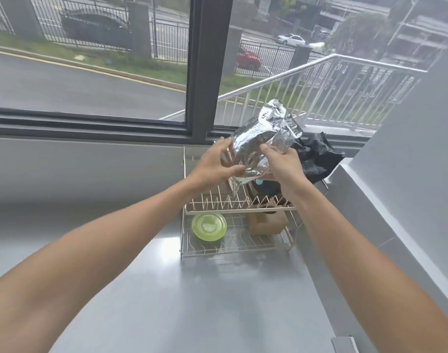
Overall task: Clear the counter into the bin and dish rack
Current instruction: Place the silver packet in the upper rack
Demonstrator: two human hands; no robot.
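The person held a crumpled silver foil bag (pixel 263 141) up in the air with both hands, above the far end of the dish rack (pixel 233 207). The left hand (pixel 215 166) gripped the bag's left side, thumb across the lower front and fingers curled behind. The right hand (pixel 281 165) clamped the lower right part, thumb pressed into the foil. The bag's torn top leaned up and to the right, toward the window (pixel 90 59).

The rack stood on the grey counter (pixel 166 301) against the sill, near the right-hand wall (pixel 408 161). In front of it and to its left the counter lay bare, with wide room under both forearms.

On the rack's lower wire tier a green round dish (pixel 209 226) sat at the left and a brown paper box (pixel 267 222) at the right. A dark item with a light-blue spot (pixel 259 182) showed on the upper tier, mostly hidden by the hands. Just right of the bag, a black bin liner (pixel 317 156) bunched up in the corner; what it held could not be seen.
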